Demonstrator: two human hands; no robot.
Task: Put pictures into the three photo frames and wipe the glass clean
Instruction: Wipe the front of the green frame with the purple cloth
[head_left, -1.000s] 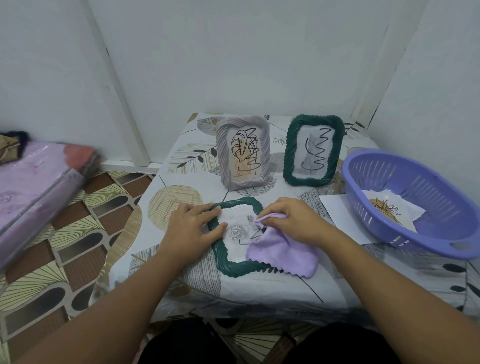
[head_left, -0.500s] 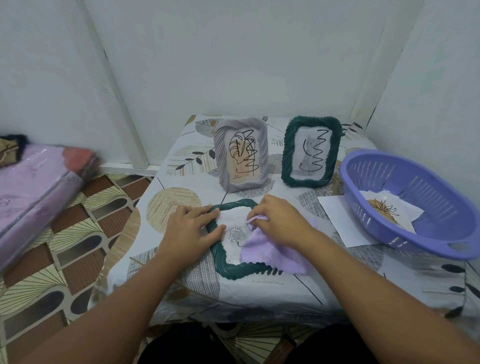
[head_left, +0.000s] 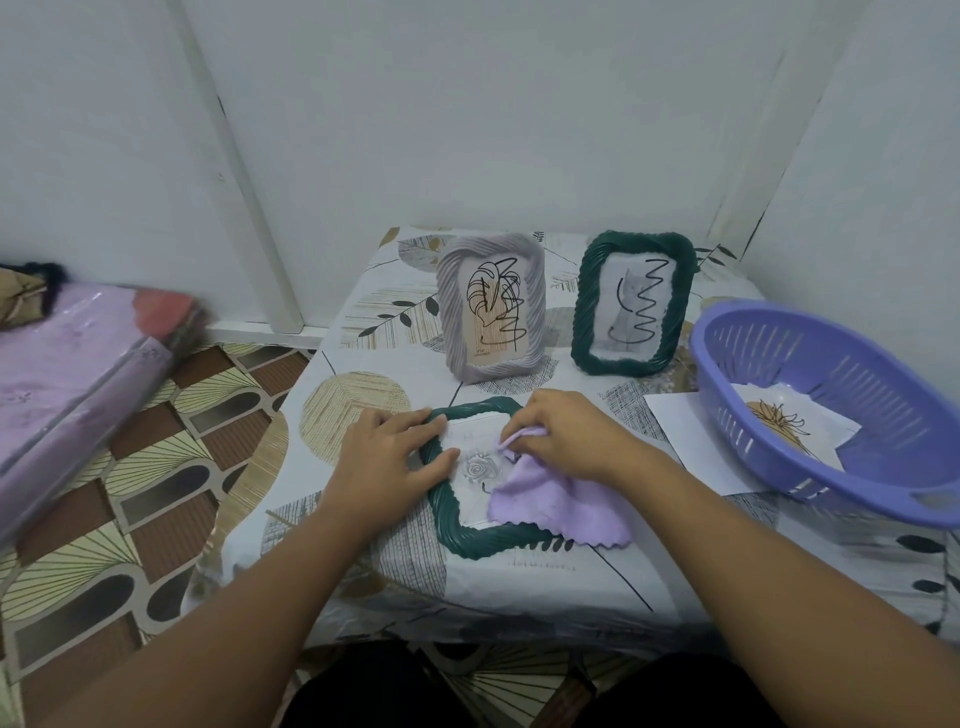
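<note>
frame in hand: the flat green frame (head_left: 470, 535) lies face up on the desk (head_left: 571, 577), in front of the lilac frame (head_left: 491, 306), which stands upright toward the wall.
other frames: a second green frame (head_left: 631, 304) stands just right of the lilac frame; both hold line drawings, and both panes carry black scribbles.
left hand: our left hand (head_left: 387, 457) lies flat with fingers spread, gripping nothing and pressing on the flat frame's left rim.
right hand: our right hand (head_left: 566, 434) is closed around a bunched corner of the lilac cloth (head_left: 556, 504), which trails over the pane's lower right and onto the desk.
step: we judge this to be the wiping of the third pane; a rose picture (head_left: 480, 467) shows under the glass.
doing it well: we should keep the left palm bearing on the rim so that the frame cannot skate, press through the fingertips rather than drag the loose tail, and work corner to corner, since the rope moulding will likely trap smears at the edges.
still to do: the scribbles on the two standing frames look unwiped to us.
basket: a purple basket (head_left: 753, 358) sits right of the lilac frame, a spare picture (head_left: 784, 423) inside it.
writing: a small caption sits under the drawing in the lilac frame, too small to read; we see no brand anywhere.
</note>
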